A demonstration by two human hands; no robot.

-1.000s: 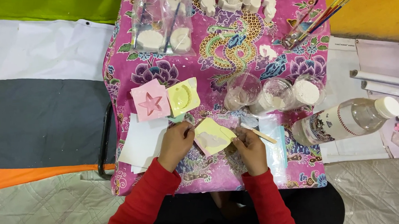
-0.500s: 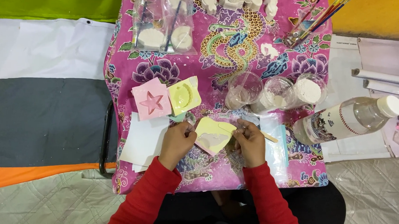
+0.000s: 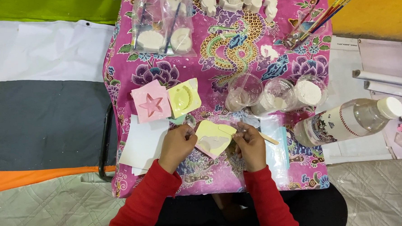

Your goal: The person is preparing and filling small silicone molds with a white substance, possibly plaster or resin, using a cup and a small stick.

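A pale yellow square mould (image 3: 214,137) with a greyish cavity lies near the front of a pink flowered tablecloth (image 3: 208,63). My left hand (image 3: 176,146) grips its left edge. My right hand (image 3: 250,144) grips its right edge and also has a thin wooden stick (image 3: 268,139) under its fingers. Both arms wear red sleeves. Behind the left hand sit a pink mould with a star shape (image 3: 151,101) and a yellow-green mould (image 3: 183,98).
Three clear plastic cups (image 3: 277,94) of white powder stand behind the right hand. A clear water bottle (image 3: 350,120) lies on its side at the right. White paper (image 3: 142,145) lies at left. Bagged casts (image 3: 163,24), white figures and paint brushes (image 3: 325,12) sit at the back.
Both hands have shifted slightly on the yellow mould, which has turned a little and come closer to flat. Nothing else has moved.
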